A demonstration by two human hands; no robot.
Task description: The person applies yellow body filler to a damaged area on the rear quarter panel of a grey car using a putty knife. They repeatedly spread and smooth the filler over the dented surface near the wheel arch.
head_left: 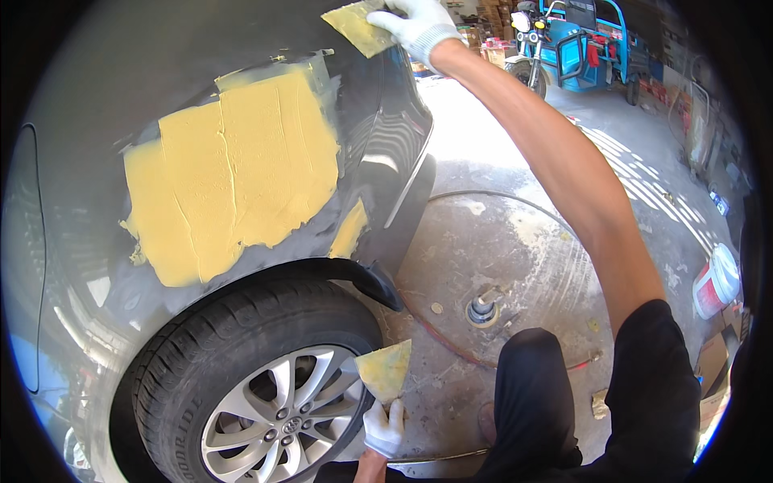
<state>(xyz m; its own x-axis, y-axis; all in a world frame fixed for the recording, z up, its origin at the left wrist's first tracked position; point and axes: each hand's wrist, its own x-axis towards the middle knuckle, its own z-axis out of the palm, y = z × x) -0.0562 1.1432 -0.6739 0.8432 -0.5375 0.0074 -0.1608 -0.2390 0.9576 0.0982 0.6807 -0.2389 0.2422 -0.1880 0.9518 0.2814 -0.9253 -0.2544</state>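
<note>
My right hand (pixel 419 26), in a white knit glove, reaches up along the car's rear and grips a yellow-smeared flat putty spreader (pixel 358 28) against or just off the grey panel. Low in the view, my gloved left hand (pixel 385 431) holds a second putty spreader (pixel 385 370), its wide blade upward in front of the wheel. A thick, ridged layer of yellow body filler (pixel 241 169) covers the panel above the wheel arch. A smaller filler patch (pixel 349 230) lies to its right, near the arch's end. Around the filler the grey car panel (pixel 88 201) looks dull and scuffed.
Below the arch stands a black tire (pixel 169 386) with a silver wheel rim (pixel 278 406). A hose (pixel 451 342) curves across the concrete floor, near a small metal fitting (pixel 483 307). A white-lidded bucket (pixel 717 282) stands at right; a blue three-wheeler (pixel 580 44) is parked behind.
</note>
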